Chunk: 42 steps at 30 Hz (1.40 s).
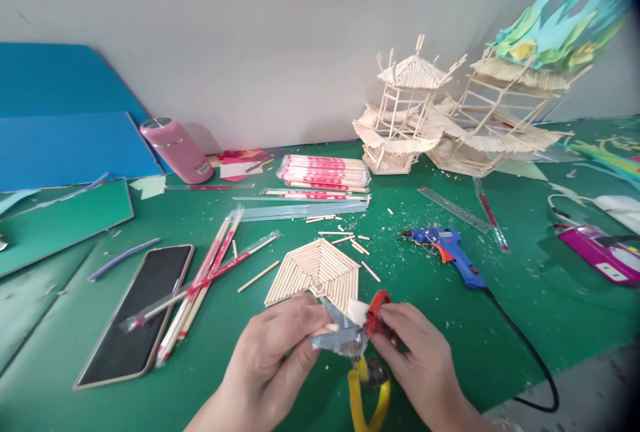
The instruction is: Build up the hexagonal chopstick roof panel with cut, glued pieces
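My left hand pinches a short thin wooden stick between thumb and fingers. My right hand is closed on the red handle of a pair of scissors. The grey blades reach left to the stick, and part of them is hidden by my left fingers. Just below the blades is a tool with yellow looped handles; its head is partly hidden. Behind my hands lies a fan-shaped panel of glued sticks, with a gap on its near side.
A blue glue gun lies right, its cord trailing off the table edge. Wrapped stick bundles, a phone and a pink bottle are at centre and left. Two stick pavilions stand behind.
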Each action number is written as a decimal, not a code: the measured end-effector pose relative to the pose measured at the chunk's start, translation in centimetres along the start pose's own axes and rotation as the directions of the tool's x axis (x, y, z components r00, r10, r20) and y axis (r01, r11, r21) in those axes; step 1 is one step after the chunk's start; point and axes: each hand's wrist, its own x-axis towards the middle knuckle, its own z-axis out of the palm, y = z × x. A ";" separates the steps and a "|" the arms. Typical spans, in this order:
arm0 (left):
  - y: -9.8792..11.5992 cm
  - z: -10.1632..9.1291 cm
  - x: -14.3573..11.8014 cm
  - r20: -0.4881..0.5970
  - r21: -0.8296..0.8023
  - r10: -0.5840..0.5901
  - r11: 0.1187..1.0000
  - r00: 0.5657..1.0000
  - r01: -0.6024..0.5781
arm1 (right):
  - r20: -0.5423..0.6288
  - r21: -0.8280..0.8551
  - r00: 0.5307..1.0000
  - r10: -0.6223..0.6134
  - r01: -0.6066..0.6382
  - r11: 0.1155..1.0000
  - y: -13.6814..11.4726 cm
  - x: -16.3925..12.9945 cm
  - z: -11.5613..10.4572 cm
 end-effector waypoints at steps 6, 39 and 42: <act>0.2 0.3 0.2 0.000 -0.009 -0.018 1.000 1.000 0.018 | -0.088 0.011 0.994 0.068 -0.067 0.998 -0.1 -0.5 0.9; -0.9 2.2 0.2 0.066 -0.557 -0.246 0.795 0.967 0.241 | 0.550 0.219 0.825 0.129 -0.292 0.931 1.6 4.6 -4.2; -1.4 2.7 -0.2 0.126 -0.668 -0.334 0.668 0.934 0.329 | 0.482 0.209 0.856 0.187 -0.319 0.924 1.8 3.5 -3.5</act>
